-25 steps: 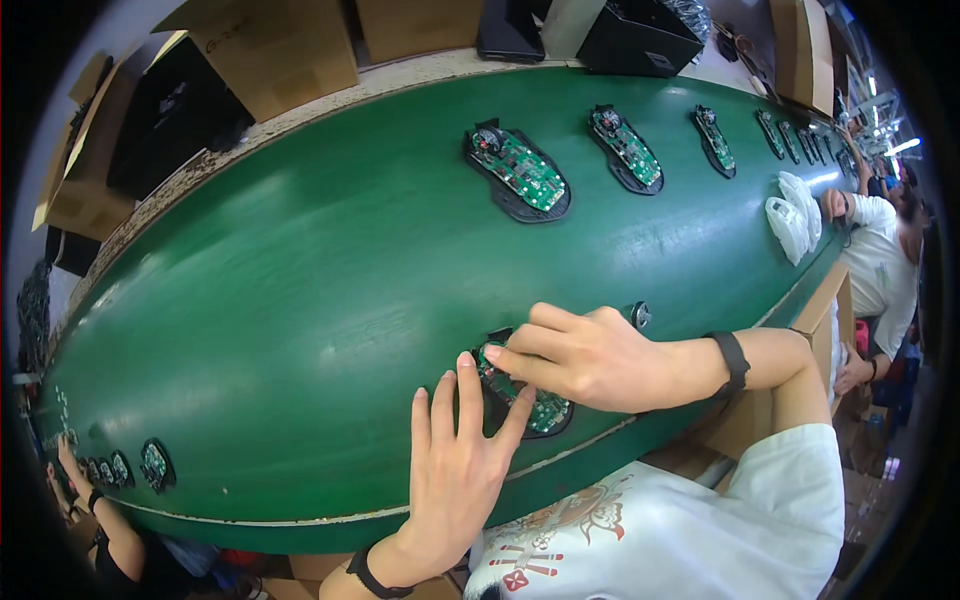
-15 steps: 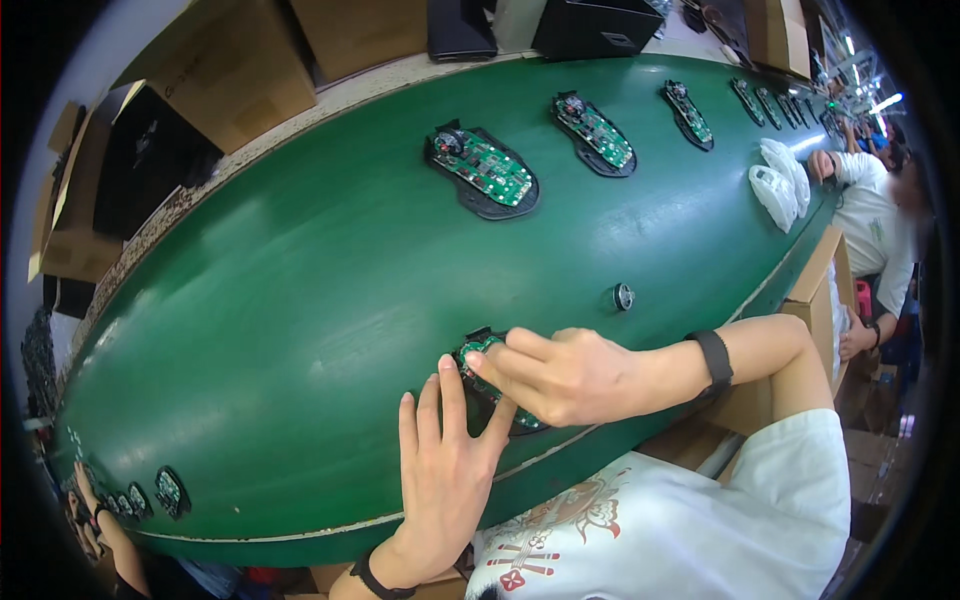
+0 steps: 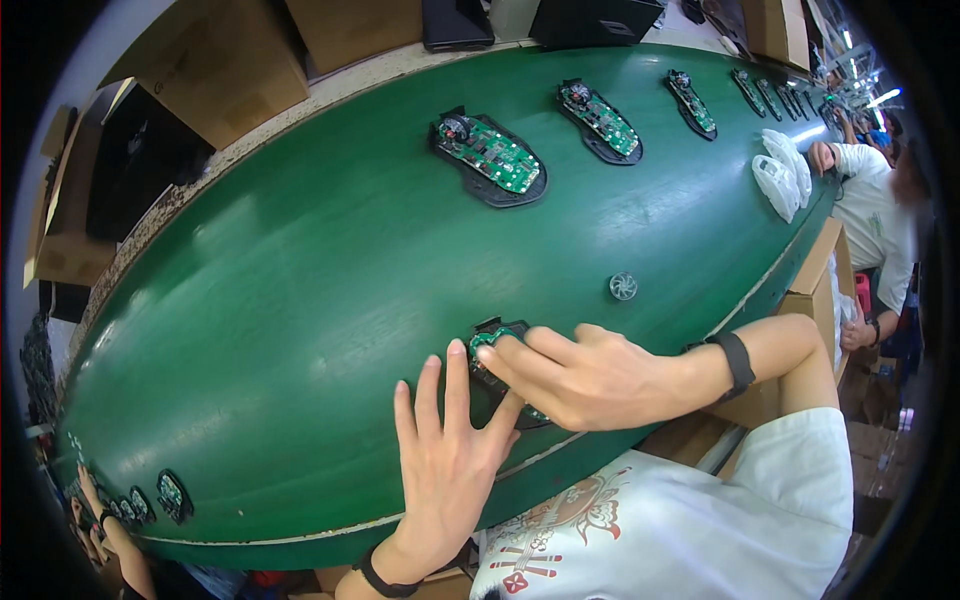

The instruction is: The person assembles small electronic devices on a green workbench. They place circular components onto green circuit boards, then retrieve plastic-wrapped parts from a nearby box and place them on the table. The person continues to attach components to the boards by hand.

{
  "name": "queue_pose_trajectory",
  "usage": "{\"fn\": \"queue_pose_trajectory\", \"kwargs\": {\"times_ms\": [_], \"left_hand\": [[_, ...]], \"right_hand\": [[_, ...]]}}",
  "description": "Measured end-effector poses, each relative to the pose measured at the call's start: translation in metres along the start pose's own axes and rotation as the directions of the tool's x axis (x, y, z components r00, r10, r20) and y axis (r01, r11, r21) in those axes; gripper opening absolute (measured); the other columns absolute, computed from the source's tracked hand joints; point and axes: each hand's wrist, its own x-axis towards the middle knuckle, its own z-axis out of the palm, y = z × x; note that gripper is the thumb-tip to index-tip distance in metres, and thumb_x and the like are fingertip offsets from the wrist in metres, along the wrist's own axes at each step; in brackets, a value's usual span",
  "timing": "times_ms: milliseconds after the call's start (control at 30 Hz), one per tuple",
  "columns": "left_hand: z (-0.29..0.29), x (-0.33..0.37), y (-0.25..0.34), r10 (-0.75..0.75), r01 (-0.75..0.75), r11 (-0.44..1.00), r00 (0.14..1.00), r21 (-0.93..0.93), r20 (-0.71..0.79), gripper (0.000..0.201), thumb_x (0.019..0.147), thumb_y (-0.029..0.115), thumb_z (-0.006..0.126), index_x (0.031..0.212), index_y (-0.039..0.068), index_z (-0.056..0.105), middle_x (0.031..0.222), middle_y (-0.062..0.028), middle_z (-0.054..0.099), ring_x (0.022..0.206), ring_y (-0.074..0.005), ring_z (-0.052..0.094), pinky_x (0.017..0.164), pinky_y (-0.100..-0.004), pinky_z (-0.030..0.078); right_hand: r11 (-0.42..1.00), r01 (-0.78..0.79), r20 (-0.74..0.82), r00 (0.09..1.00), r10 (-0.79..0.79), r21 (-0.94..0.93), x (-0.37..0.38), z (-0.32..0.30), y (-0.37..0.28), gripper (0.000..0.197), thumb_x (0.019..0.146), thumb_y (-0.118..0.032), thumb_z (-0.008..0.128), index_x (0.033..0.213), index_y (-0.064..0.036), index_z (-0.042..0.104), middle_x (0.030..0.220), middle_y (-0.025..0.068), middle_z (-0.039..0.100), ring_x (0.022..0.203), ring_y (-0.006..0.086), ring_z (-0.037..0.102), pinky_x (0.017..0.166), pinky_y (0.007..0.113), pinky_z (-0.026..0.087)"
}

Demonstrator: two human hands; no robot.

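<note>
A black shell with a green circuit board [image 3: 483, 346], shaped like the lower half of a computer mouse, lies near the close edge of the green surface, partly hidden by my hands. My left hand [image 3: 445, 445] has its fingers spread, with the thumb and index finger beside the shell. Over the board, my right hand [image 3: 590, 375] is bent, its fingertips drawn together at the board's upper end; whatever they pinch is hidden. Beyond my right hand lies a small round spoked wheel [image 3: 623, 286], apart from the shell.
Similar board-and-shell units [image 3: 497, 165] stand in a row along the far side, with several more at lower left. White curved covers [image 3: 778, 183] lie at right near another person's hand. A cardboard box [image 3: 815, 270] stands beside my right arm; more boxes [image 3: 220, 70] line the back.
The spoked wheel has tipped and now shows its spoked face. My right hand has shifted slightly right, still at the board. My left hand remains spread beside it.
</note>
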Motion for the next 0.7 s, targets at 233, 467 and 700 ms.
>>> {"fn": "queue_pose_trajectory", "kwargs": {"times_ms": [233,467,700], "left_hand": [[-0.004,0.004,-0.006,0.025,-0.024,1.000,0.999,-0.013,0.036,0.067,0.069,0.029,0.083,0.132,0.036,0.060,0.148,-0.0168,0.041,0.118,-0.0302,0.049,0.104,-0.0645,0.035],[0.002,-0.015,0.004,-0.053,0.048,0.982,0.998,0.182,0.021,0.067,0.073,0.032,0.078,0.135,0.043,0.057,0.137,-0.0187,0.050,0.097,-0.0273,0.052,0.105,-0.0652,0.034],[0.005,-0.019,0.001,-0.062,0.056,0.989,0.997,0.138,0.044,0.071,0.070,0.031,0.081,0.135,0.047,0.055,0.141,-0.0189,0.046,0.098,-0.0280,0.053,0.105,-0.0646,0.034]], "right_hand": [[0.952,-0.188,-0.049,0.977,0.205,0.242,-0.016,-0.010,0.015,0.048,0.065,-0.008,0.072,0.113,-0.0042,0.069,0.100,0.0038,0.064,0.076,0.0156,0.057,0.047,0.025,0.047],[0.823,-0.317,0.035,0.939,0.342,0.472,-0.045,-0.002,-0.002,0.021,0.073,-0.010,0.076,0.094,-0.0093,0.071,0.090,-0.0015,0.061,0.075,0.0131,0.055,0.042,0.028,0.043],[0.733,-0.348,-0.019,0.897,0.441,0.585,-0.047,0.016,-0.014,0.021,0.074,-0.016,0.082,0.093,-0.0108,0.073,0.085,-0.0021,0.063,0.067,0.0130,0.054,0.041,0.026,0.040]]}}
